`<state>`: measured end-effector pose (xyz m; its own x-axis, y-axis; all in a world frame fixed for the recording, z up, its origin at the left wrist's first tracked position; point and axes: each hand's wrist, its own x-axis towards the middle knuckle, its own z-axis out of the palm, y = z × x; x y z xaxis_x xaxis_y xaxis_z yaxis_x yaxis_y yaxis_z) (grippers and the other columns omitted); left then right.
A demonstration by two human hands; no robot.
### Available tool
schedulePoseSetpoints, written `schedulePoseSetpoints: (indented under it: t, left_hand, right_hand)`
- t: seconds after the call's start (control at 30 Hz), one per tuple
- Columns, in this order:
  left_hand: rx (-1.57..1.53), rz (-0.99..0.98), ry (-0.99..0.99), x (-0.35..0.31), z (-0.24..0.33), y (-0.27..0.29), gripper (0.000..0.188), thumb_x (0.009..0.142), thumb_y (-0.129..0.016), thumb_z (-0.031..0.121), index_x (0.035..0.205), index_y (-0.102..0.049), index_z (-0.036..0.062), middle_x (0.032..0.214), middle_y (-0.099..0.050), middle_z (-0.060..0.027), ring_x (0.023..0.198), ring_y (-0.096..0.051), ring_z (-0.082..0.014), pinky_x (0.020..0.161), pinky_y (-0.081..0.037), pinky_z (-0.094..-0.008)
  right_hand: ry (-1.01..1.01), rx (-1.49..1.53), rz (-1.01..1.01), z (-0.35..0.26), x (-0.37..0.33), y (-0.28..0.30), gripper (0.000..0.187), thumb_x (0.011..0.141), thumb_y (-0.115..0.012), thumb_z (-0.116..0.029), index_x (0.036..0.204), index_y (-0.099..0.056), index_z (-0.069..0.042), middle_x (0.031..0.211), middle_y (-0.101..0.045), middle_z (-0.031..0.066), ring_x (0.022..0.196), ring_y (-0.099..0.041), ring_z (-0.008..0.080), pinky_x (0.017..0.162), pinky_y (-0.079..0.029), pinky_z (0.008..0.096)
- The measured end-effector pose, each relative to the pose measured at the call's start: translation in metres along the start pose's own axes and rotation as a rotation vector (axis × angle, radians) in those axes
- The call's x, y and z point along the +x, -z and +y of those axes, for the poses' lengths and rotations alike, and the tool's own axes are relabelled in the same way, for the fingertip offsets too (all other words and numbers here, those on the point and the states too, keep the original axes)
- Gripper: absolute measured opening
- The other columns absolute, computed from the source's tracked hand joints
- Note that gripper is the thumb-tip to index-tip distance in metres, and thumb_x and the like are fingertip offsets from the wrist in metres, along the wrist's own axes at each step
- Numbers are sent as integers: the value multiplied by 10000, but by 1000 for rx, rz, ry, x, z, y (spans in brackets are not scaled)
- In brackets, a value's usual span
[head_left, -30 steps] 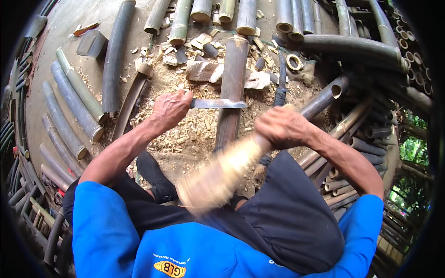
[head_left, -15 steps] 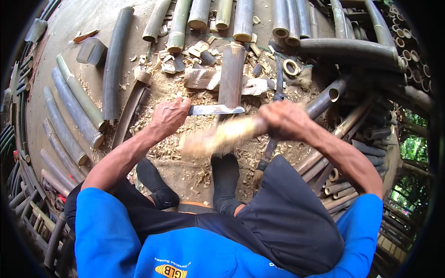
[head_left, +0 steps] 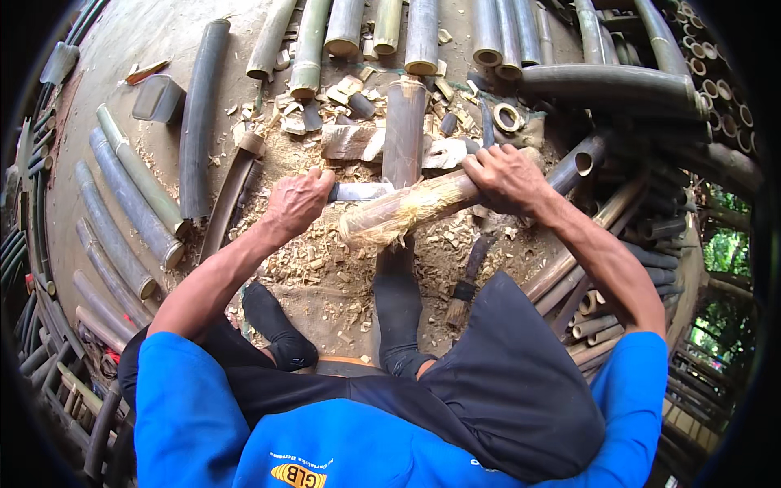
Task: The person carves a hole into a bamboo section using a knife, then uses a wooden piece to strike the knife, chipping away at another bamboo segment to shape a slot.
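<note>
My left hand (head_left: 298, 202) grips the handle of a broad steel blade (head_left: 360, 192) laid crosswise over a dark bamboo pole (head_left: 404, 134) that runs away from me between my feet. My right hand (head_left: 506, 176) holds a pale wooden club (head_left: 407, 211) with a frayed, splintered end, and the club lies on top of the blade right at the pole. Most of the blade's tip is hidden under the club. Both feet in dark socks (head_left: 397, 301) rest on the chip-strewn ground, one against the pole.
Cut bamboo poles (head_left: 134, 191) lie in rows at left, across the top and stacked at right (head_left: 618, 81). Wood chips cover the ground (head_left: 325, 260). A brush (head_left: 464, 285) lies by my right knee, a bamboo ring (head_left: 513, 116) and a small box (head_left: 157, 98) further off.
My right hand swung the club from low near my lap up and over, bringing it down onto the blade. My left hand kept the blade on the pole.
</note>
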<state>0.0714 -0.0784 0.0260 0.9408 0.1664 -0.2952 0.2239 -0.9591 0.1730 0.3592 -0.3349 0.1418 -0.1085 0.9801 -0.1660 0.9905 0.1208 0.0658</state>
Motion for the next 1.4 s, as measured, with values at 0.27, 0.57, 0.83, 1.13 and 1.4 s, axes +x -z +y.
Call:
schedulePoseSetpoints:
  t: [0.27,0.57,0.83,1.13,1.4]
  left_hand:
    - [-325,-275,-96,2,-5,44,336,958,-737,329,1072,-634,30,1035,-710,-153,827,-725,-288,723,-588,-453]
    - [-488,-93,-213,69,-53,68,626,988,-634,644,949,-838,54,497,-548,-105,439,-489,-212,485,-406,-439]
    - [-469,-176,-216,84,-56,65,627,995,-644,616,862,-796,23,516,-544,-140,474,-542,-267,518,-434,-467]
    - [-262,-10,-167,75,-37,62,567,955,-708,555,816,-771,9,655,-675,-227,623,-696,-390,619,-546,-505]
    - [-248,-74,-144,71,-46,69,618,942,-711,582,843,-757,-27,686,-669,-254,656,-704,-395,626,-536,-509]
  right_hand:
    - [-106,524,67,-92,-53,28,373,910,-635,-105,1262,-526,-49,949,-646,135,875,-716,340,736,-590,428]
    - [-956,1468,439,-90,-52,46,751,817,-841,-208,1426,-465,22,1207,-649,112,1084,-642,191,977,-525,344]
    - [-993,1531,451,-84,-44,57,714,873,-831,-151,1453,-451,15,1174,-653,75,960,-659,116,875,-559,291]
    - [-636,723,196,-77,-16,18,660,881,-769,-182,1392,-388,-11,1069,-677,292,955,-727,413,840,-589,489]
    - [-640,1079,313,-31,27,101,706,884,-829,-341,1393,-492,14,1304,-629,212,1192,-635,301,1038,-511,403]
